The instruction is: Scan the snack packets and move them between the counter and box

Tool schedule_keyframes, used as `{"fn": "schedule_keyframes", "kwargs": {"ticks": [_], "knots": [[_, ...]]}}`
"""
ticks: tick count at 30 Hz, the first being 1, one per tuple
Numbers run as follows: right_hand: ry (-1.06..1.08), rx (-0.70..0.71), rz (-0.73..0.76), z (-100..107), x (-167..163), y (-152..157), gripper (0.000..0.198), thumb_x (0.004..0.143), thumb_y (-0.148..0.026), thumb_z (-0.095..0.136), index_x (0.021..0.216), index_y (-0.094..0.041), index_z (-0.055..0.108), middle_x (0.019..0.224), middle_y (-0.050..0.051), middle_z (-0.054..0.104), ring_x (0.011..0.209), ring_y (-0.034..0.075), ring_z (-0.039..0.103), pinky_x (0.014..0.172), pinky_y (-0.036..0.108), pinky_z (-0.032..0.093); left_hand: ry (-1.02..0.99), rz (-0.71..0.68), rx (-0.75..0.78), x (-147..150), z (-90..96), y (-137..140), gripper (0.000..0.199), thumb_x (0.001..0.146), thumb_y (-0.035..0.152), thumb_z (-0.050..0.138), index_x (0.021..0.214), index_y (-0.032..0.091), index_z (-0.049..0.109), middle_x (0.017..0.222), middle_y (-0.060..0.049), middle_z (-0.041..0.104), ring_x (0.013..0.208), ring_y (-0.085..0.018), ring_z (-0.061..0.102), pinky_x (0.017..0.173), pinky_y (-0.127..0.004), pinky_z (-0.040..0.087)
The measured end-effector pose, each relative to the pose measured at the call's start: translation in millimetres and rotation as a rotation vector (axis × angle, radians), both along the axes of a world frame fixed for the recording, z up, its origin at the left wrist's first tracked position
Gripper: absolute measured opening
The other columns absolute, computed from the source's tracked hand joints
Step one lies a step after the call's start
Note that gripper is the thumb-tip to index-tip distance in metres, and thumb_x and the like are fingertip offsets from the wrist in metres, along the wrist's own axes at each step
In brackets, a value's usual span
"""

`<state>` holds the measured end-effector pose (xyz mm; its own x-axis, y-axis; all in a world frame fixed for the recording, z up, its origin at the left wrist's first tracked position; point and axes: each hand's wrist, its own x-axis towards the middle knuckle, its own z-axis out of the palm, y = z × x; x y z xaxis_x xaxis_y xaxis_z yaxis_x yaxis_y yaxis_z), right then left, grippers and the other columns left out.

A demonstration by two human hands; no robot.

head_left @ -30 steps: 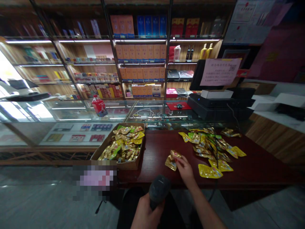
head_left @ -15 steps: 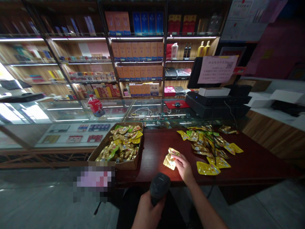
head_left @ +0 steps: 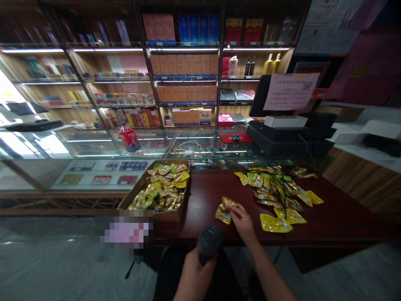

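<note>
My left hand point(head_left: 198, 271) is wrapped round the handle of a black barcode scanner point(head_left: 209, 240), held in front of the table's near edge with its head toward the table. My right hand point(head_left: 242, 221) pinches the right side of a gold foil snack packet point(head_left: 224, 212) over the middle of the dark red table point(head_left: 200, 188). To the left stands a cardboard box point(head_left: 180, 214) full of gold, yellow and green packets. On the right lies a loose pile of similar packets point(head_left: 269, 186), with a yellow packet point(head_left: 275, 223) nearest to my right hand.
A glass display counter point(head_left: 150, 144) runs behind the table, bearing a red-labelled bottle point(head_left: 128, 138), a white cable point(head_left: 188, 147) and a mouse point(head_left: 235, 137). A monitor point(head_left: 260, 96) stands at right. A thin cable hangs across the right-hand packets. Shelves of boxes line the wall.
The bright scanner light on the gold packet has gone out. Both hands keep nearly the same place and hold; the view has shifted slightly.
</note>
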<state>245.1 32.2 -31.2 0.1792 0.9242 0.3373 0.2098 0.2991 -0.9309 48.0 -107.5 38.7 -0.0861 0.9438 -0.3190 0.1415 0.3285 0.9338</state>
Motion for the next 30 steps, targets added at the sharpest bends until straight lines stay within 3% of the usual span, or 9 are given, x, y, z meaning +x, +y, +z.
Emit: {"fn": "schedule_keyframes", "kwargs": {"ticks": [4, 7, 12, 15, 18, 22, 25, 27, 30], "knots": [[0.027, -0.035, -0.066, 0, 4, 4, 0.038, 0.08, -0.052, 0.069, 0.099, -0.024, 0.085, 0.112, 0.012, 0.077, 0.105, 0.028, 0.073, 0.098, 0.042, 0.056, 0.008, 0.004, 0.025, 0, 2.4, -7, 0.036, 0.078, 0.052, 0.073, 0.079, 0.018, 0.063, 0.043, 0.006, 0.049, 0.037, -0.012, 0.046, 0.04, -0.021, 0.034], [0.102, -0.139, 0.009, 16, -3, 10, 0.04, 0.073, -0.055, 0.074, 0.096, -0.024, 0.085, 0.108, 0.011, 0.081, 0.103, 0.031, 0.075, 0.096, 0.046, 0.058, -0.008, 0.035, 0.0, -7, 3.6, -15, 0.04, 0.077, 0.056, 0.072, 0.08, 0.018, 0.062, 0.042, 0.006, 0.049, 0.038, -0.013, 0.049, 0.039, -0.022, 0.034], [0.253, -0.154, 0.264, 88, -71, 28, 0.041, 0.075, -0.05, 0.077, 0.108, -0.025, 0.081, 0.115, 0.006, 0.081, 0.106, 0.029, 0.075, 0.098, 0.045, 0.058, -0.014, 0.102, -0.023, -22, 2.0, -20, 0.048, 0.072, 0.066, 0.072, 0.074, 0.02, 0.059, 0.04, 0.004, 0.051, 0.036, -0.014, 0.047, 0.041, -0.024, 0.031], [0.273, -0.121, 0.5, 134, -125, 44, 0.051, 0.082, -0.045, 0.072, 0.129, -0.027, 0.072, 0.122, 0.004, 0.078, 0.104, 0.026, 0.076, 0.095, 0.043, 0.06, -0.02, 0.112, -0.029, -24, 2.5, -19, 0.056, 0.066, 0.074, 0.072, 0.07, 0.021, 0.057, 0.04, 0.003, 0.052, 0.036, -0.015, 0.047, 0.041, -0.025, 0.032], [0.11, -0.048, 0.46, 155, -137, 54, 0.056, 0.085, -0.034, 0.067, 0.141, -0.029, 0.062, 0.137, 0.005, 0.07, 0.116, 0.024, 0.071, 0.1, 0.042, 0.057, -0.017, 0.104, -0.002, -23, 3.8, -19, 0.062, 0.063, 0.081, 0.071, 0.068, 0.021, 0.056, 0.04, 0.002, 0.052, 0.036, -0.016, 0.048, 0.042, -0.026, 0.032], [-0.441, 0.018, 0.081, 129, -69, 24, 0.05, 0.093, -0.024, 0.054, 0.142, -0.022, 0.061, 0.146, 0.011, 0.063, 0.137, 0.026, 0.055, 0.119, 0.05, 0.039, 0.013, 0.124, 0.016, -27, 3.1, -20, 0.064, 0.061, 0.084, 0.07, 0.064, 0.021, 0.057, 0.04, 0.0, 0.053, 0.036, -0.017, 0.049, 0.043, -0.027, 0.033], [-0.853, -0.2, -0.403, 88, 4, -23, 0.049, 0.097, -0.024, 0.046, 0.143, -0.013, 0.06, 0.153, 0.019, 0.055, 0.149, 0.038, 0.038, 0.121, 0.071, 0.016, 0.02, 0.111, -0.018, -30, 1.4, -21, 0.064, 0.059, 0.083, 0.071, 0.062, 0.021, 0.057, 0.042, -0.002, 0.055, 0.038, -0.018, 0.051, 0.042, -0.027, 0.035], [-1.032, -0.327, -0.635, 64, 41, -51, 0.049, 0.099, -0.026, 0.044, 0.138, -0.003, 0.062, 0.153, 0.026, 0.052, 0.149, 0.045, 0.033, 0.117, 0.078, 0.012, 0.012, 0.099, -0.029, -28, 1.5, -19, 0.062, 0.061, 0.082, 0.071, 0.062, 0.021, 0.057, 0.043, -0.001, 0.055, 0.039, -0.018, 0.052, 0.042, -0.027, 0.036], [-1.216, -0.384, -0.73, 40, 60, -75, 0.049, 0.099, -0.027, 0.043, 0.134, -0.001, 0.065, 0.152, 0.029, 0.052, 0.149, 0.048, 0.03, 0.114, 0.079, 0.013, 0.005, 0.078, 0.004, -19, 5.1, -16, 0.059, 0.066, 0.078, 0.071, 0.066, 0.02, 0.058, 0.042, 0.001, 0.053, 0.037, -0.015, 0.049, 0.042, -0.026, 0.035]]}}
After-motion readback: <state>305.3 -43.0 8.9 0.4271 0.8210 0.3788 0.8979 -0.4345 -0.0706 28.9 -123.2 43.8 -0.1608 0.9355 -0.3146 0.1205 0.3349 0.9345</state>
